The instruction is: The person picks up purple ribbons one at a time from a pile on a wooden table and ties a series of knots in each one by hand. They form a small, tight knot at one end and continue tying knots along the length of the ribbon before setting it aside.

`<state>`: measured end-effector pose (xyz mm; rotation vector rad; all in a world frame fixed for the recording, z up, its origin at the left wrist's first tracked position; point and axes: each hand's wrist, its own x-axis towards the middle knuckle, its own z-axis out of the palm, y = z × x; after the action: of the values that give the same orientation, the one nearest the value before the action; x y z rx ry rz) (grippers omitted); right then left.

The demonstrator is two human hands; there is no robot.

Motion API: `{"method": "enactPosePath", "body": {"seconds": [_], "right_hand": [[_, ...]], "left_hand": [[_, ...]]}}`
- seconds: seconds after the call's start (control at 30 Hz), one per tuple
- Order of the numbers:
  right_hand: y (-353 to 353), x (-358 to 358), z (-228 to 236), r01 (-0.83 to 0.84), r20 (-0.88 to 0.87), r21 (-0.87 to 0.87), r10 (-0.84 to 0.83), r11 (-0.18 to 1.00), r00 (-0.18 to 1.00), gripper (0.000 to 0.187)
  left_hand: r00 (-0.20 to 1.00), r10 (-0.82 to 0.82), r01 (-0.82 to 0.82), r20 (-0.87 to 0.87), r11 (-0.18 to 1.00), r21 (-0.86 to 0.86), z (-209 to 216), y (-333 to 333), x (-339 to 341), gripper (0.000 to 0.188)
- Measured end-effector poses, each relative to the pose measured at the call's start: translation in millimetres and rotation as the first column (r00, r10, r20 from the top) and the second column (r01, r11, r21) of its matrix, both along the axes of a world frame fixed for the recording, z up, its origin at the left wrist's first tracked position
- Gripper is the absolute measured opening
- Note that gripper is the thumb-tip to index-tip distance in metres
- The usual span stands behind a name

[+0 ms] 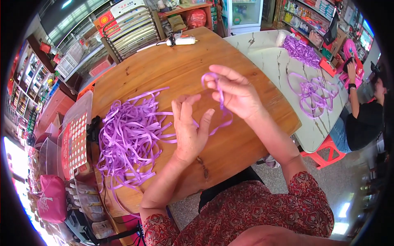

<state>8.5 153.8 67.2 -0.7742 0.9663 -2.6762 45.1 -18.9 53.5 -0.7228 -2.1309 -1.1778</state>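
Above the wooden table [172, 69], my right hand [238, 92] pinches a narrow purple ribbon [221, 96] between thumb and fingers. The ribbon loops over near the fingertips, and its lower part hangs in a curve toward my other hand. My left hand [189, 129] is upright with its thumb apart from its fingers, palm toward the right hand. The ribbon passes close by the left thumb; whether it touches is hard to see. A large tangled heap of purple ribbons [129, 135] lies left of the left hand, with loose ends reaching toward the wrist.
A white power strip [182, 41] lies at the table's far edge. On the marbled table [262, 53] to the right are a loose ribbon coil [316, 96] and a purple heap [301, 51]. A person in black [367, 119] sits there. Boxes and a pink bag [52, 199] stand at left.
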Motion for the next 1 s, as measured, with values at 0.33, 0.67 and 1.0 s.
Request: {"method": "enactPosePath", "body": {"seconds": [0.33,0.67,1.0], "right_hand": [[-27,10,7,-0.043,-0.009,-0.114,0.042,0.993,0.999,0.039],[21,3,7,-0.061,0.044,-0.294,0.078,0.954,0.996,0.040],[1,-5,-5,0.022,0.160,-0.185,0.008,0.982,0.987,0.033]], "left_hand": [[0.684,-0.670,0.292,0.291,0.616,0.732,-10,14,7,0.021],[0.686,-0.555,0.295,0.471,0.803,0.518,-9,1,7,0.018],[0.998,-0.037,0.035,-0.045,0.999,-0.036,8,4,5,0.051]]}}
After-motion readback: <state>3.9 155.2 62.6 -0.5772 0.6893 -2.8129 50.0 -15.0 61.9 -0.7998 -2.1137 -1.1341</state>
